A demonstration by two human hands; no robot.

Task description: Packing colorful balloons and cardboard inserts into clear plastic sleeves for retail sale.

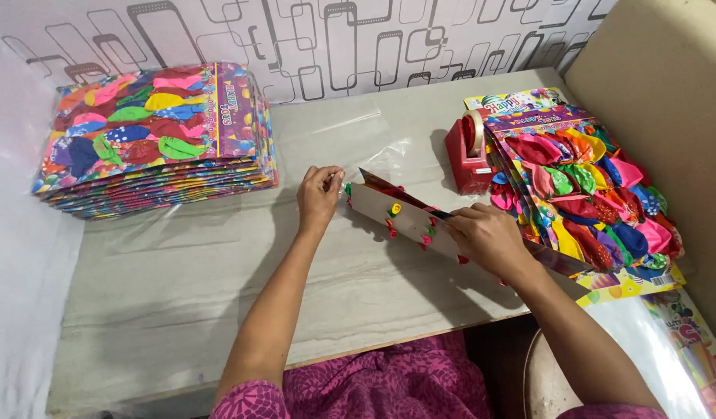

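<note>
A card of balloons lies face down on the table, its pale back up and small balloon necks poking out along its edges. My left hand pinches its left end at the corner. My right hand grips the card's right part, fingers curled over it. A clear plastic sleeve lies flat on the table just behind the card.
A tall stack of packed balloon cards sits at the back left. On the right lies a pile of unpacked balloon cards, with a red tape dispenser beside it. A patterned wall runs behind the grey table.
</note>
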